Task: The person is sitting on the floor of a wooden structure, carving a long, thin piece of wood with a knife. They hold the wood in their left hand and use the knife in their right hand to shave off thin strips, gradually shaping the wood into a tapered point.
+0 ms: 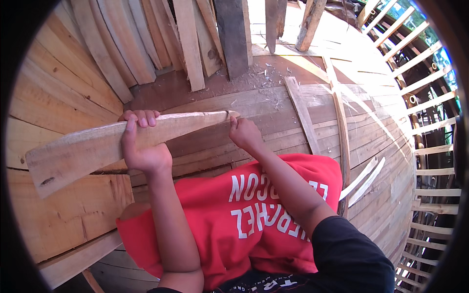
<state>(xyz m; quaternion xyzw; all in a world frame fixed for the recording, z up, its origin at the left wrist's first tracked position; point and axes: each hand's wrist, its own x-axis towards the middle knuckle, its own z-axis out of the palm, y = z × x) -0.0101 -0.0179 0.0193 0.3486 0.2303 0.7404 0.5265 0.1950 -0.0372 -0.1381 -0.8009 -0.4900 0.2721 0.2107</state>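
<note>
A long wooden plank (93,146), broad at its left end and narrowing to a tip at the right, slants across above my lap. My left hand (146,146) is wrapped round it near the middle, with fingers over the far edge and thumb against the face. At the narrow tip, my right hand (246,133) is closed, its fingertips pinching the wood where a small dark split or curl shows. The far edge looks paler and rougher than the flat face. Red cloth (205,200) with white lettering covers my lap under both forearms.
Several boards (117,44) stand upright at the back left, beside a dark post (232,39). Wood shavings (276,93) litter the plank floor (376,195). Loose strips (303,115) and two pale curved pieces (364,180) lie to the right, before a slatted railing (432,151).
</note>
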